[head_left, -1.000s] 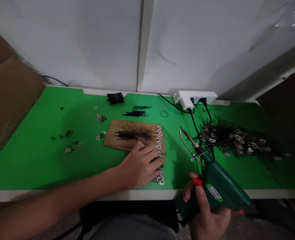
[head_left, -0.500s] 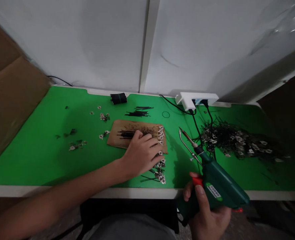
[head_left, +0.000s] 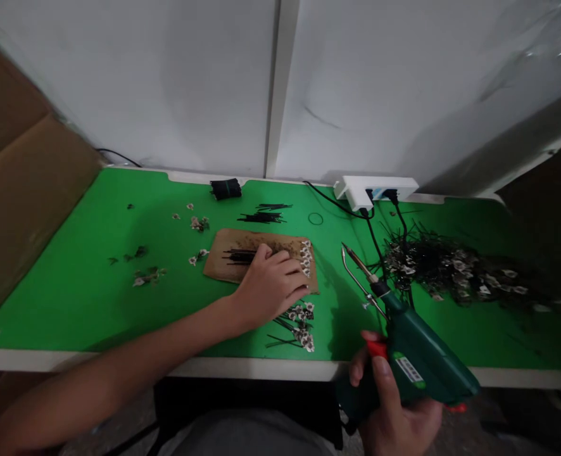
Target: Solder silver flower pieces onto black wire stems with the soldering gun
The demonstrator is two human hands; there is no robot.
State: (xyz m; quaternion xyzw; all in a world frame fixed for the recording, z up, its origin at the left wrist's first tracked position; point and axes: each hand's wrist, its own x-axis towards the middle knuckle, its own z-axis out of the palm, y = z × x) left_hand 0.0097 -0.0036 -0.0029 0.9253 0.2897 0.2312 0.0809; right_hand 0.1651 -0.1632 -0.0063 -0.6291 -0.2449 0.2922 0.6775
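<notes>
My left hand [head_left: 271,278] rests on a brown board [head_left: 223,272], fingers bent down over a bundle of thin black wires [head_left: 240,256]. Its fingertips are hidden, so what they pinch, if anything, cannot be made out. A column of small silvery terminals [head_left: 306,256] lines the board's right end, beside those fingers. Wires with terminals [head_left: 304,329] lie in a heap just below the hand. My right hand [head_left: 394,405] is wrapped round the handle of a green soldering gun [head_left: 423,348], thumb near its red trigger. The gun's metal tip points up and left, apart from the board.
A white power strip [head_left: 380,190] with plugged cords stands by the wall. To the right spreads a big tangled pile of wired terminals [head_left: 451,266]. Loose black wires [head_left: 262,217] and a tied black bundle [head_left: 226,189] lie behind the board. Small metal parts [head_left: 147,277] are scattered left.
My left hand has shifted slightly; the terminal that showed beside its outer fingers below the column is no longer visible there. The soldering gun stays nearly in place in my right hand.
</notes>
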